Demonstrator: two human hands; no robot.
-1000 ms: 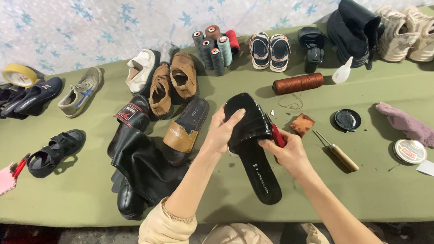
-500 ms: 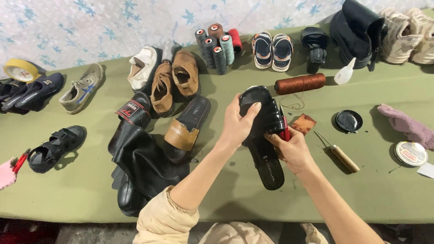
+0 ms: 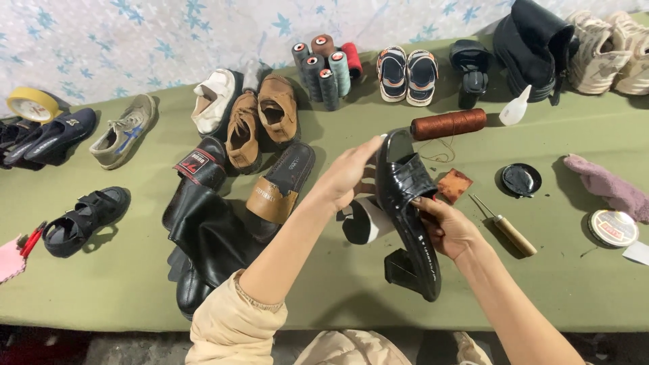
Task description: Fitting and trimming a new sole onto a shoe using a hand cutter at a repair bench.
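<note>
A black glossy heeled slide sandal (image 3: 410, 223) is held on its side above the green table (image 3: 324, 284). My left hand (image 3: 350, 177) grips its toe end and strap from the left. My right hand (image 3: 447, 227) holds its sole edge from the right. A roll of black and white tape (image 3: 363, 221) lies just under the sandal. A small brown leather patch (image 3: 453, 185) and a wooden-handled awl (image 3: 508, 230) lie right of my right hand.
Tall black boots (image 3: 203, 236), a brown-strapped slide (image 3: 278, 189), brown shoes (image 3: 260, 122) and a black sandal (image 3: 84, 220) lie to the left. Thread spools (image 3: 326, 67), a brown thread cone (image 3: 447, 124), polish tins (image 3: 522, 179), a pink cloth (image 3: 605, 186) and more shoes sit behind and to the right.
The sandal has been turned from sole-up onto its side, showing its strap and heel. The red object seen at my right hand earlier is out of sight, and the tape roll now shows.
</note>
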